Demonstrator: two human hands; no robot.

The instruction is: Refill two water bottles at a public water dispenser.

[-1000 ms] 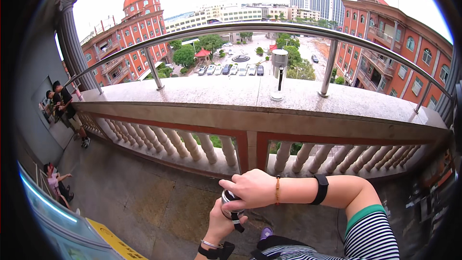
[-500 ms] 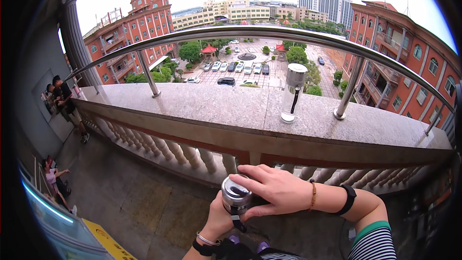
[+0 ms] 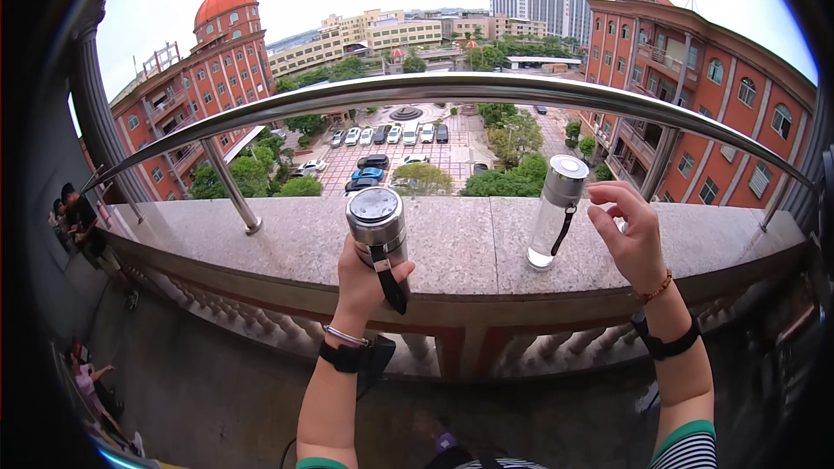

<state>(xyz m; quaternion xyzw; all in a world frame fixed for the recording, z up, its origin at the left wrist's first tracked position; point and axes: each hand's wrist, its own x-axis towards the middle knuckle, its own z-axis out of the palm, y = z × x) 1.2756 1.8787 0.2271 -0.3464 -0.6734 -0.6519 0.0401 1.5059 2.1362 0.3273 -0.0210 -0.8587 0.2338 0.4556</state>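
My left hand [image 3: 360,285] is wrapped round a shiny metal bottle [image 3: 377,214] with a round lid and a black wrist strap hanging down its near side. I hold it upright over the granite ledge [image 3: 465,239]; whether its base touches the stone is hidden. Just right of it on the ledge stands a clear bottle [image 3: 547,221] with a silver-and-white lid and its own dark strap. Close to that lid, on the right, is my right hand [image 3: 634,239], its fingers curved and apart with nothing in them.
A curved steel handrail [image 3: 426,87] on posts [image 3: 230,184] runs above the ledge. Beyond it, far below, is a courtyard with parked cars [image 3: 395,135]. A row of balusters [image 3: 234,313] supports the ledge. People [image 3: 78,217] stand at the far left.
My left hand has raised the metal bottle forward from near my body to the ledge. My right hand has left its lid and moved right, beside the clear bottle. The view has shifted.
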